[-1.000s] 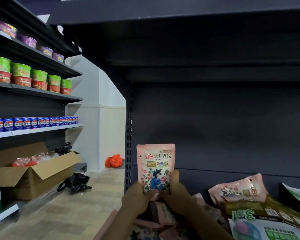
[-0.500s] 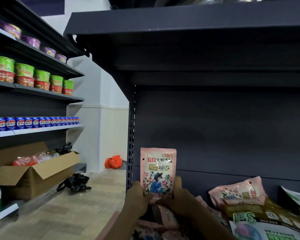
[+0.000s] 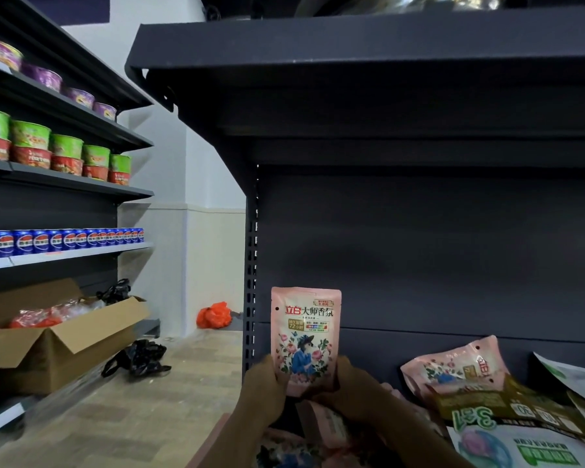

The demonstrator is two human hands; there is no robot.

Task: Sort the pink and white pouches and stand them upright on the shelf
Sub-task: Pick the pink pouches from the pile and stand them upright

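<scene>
- Head view: a person's left hand (image 3: 265,383) and right hand (image 3: 353,386) hold a pink floral-printed plastic pouch (image 3: 305,336) upright by its bottom corners, fingers and thumbs curled round its lower edge, printed face toward the camera.
- The held pouch stands at the left end of a dark grey metal shelf unit (image 3: 419,248), just beside the perforated upright post (image 3: 250,298) and in front of the unit's back panel; whether its base touches the shelf board cannot be told, as the hands hide it.
- To the right, a second pink floral pouch (image 3: 453,366) lies tilted against the back panel, upside down, resting on a heap of other packs.
- In that heap, an olive-gold flat packet (image 3: 507,405) lies across a white-and-green printed pouch (image 3: 520,447), both flat.
- More pink pouches (image 3: 321,423) lie beneath the hands, partly in shadow.
- On the left, a separate shelf rack carries green-and-red instant noodle bowls (image 3: 65,153), purple bowls (image 3: 43,77) above them and a row of blue drink cans (image 3: 61,239) below.
- An open brown cardboard box (image 3: 58,346) sits on the lowest level, with a black plastic bag (image 3: 137,358) on the tan floor near it and an orange plastic bag (image 3: 214,315) by the wall.
</scene>
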